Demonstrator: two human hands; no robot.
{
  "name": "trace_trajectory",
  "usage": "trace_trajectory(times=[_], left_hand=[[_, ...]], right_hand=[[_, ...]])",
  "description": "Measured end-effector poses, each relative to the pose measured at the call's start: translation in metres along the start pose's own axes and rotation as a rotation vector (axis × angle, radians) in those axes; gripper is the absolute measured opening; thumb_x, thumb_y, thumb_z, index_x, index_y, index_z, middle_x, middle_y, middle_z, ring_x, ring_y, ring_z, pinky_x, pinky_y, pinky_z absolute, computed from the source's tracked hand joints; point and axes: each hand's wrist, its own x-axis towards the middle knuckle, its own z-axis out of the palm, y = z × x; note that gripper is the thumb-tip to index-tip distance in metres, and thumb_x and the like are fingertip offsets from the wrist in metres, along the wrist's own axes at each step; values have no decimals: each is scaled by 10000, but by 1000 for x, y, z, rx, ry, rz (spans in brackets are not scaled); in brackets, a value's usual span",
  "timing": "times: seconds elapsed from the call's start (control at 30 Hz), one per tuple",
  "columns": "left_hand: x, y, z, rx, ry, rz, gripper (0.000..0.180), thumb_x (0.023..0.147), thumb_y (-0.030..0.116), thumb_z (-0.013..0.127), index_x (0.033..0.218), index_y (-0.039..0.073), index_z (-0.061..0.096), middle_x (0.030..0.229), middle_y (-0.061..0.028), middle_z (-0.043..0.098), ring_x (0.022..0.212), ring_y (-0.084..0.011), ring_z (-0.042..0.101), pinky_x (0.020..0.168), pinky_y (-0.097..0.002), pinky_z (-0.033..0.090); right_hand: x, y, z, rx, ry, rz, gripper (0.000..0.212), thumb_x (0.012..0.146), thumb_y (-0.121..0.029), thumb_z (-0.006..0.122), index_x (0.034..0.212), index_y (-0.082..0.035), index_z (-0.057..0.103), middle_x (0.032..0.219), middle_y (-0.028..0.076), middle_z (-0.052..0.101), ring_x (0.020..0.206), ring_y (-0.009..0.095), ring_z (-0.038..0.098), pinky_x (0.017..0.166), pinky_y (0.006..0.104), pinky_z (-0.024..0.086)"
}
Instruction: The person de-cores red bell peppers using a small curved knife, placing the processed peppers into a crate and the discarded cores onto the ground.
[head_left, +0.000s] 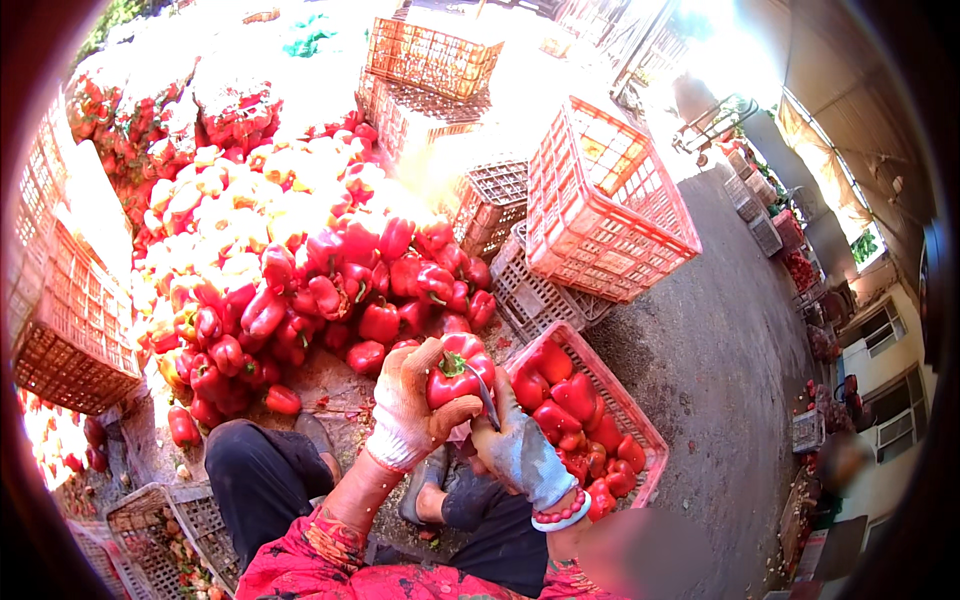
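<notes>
My left hand (408,402), in a pale, stained work glove, is closed around a red bell pepper (440,388) whose green stem end faces up. In a bluish-white glove, my right hand (522,452) grips a small curved knife (485,388), its blade at the pepper's top beside the stem. The knife's handle is hidden in my fingers. Right beside that hand stands a red crate (652,440) filled with red bell peppers (574,398). Beyond my hands spreads a large heap of red bell peppers (330,295), partly washed out by sunlight.
Stacked orange-red crates (612,235) rise behind the filled crate, with more crates (430,60) farther back. Other crates (85,320) stand at the left. A grey crate (150,530) with scraps sits at lower left. Grey pavement (720,370) runs along the right.
</notes>
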Motion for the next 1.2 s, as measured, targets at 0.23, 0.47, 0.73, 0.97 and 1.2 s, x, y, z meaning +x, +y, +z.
trace_trajectory(times=[0.23, 0.47, 0.73, 0.97, 1.2], left_hand=[[17, -1, -8, -668, 158, -568, 498, 952, 181, 703, 1376, 28, 493, 1314, -105, 544, 1163, -176, 552, 1044, -327, 459], [18, -8, -49, -283, -172, -462, 485, 961, 184, 705, 1370, 24, 500, 1218, -101, 620, 1074, -145, 582, 963, -311, 501], [37, -30, -49, -617, -563, -581, 481, 952, 294, 673, 1334, 13, 594, 1249, -96, 639, 1178, -155, 580, 1061, -334, 459], [40, -72, -29, -1485, -422, -832, 774, 949, 593, 656, 1381, -38, 530, 1279, -156, 639, 1158, -269, 651, 1027, -417, 521], [34, -104, 7, -793, -155, -902, 349, 1026, 328, 645, 1188, 20, 640, 1063, -51, 668, 975, -147, 637, 881, -320, 530]], right_hand=[[13, 117, 41, -5, -12, -17, 609, 1005, -107, 532, 1584, -142, 347, 809, 88, 702, 579, 153, 658, 502, 311, 509], [29, 10, 14, 224, -55, -537, 900, 937, -286, 788, 1625, -101, 238, 1450, 153, 529, 1245, 227, 592, 1039, 356, 512], [50, 32, 20, 551, -270, -509, 812, 864, -65, 744, 1564, -54, 332, 1560, 110, 401, 1423, 218, 423, 1178, 348, 368], [68, 33, 37, 1347, -506, -195, 735, 924, -157, 668, 1573, -73, 334, 1537, 125, 468, 1384, 268, 510, 1143, 413, 435], [103, 49, 59, 371, 195, -514, 720, 880, -10, 722, 1526, -116, 423, 1346, 136, 612, 1160, 215, 650, 938, 330, 560]])
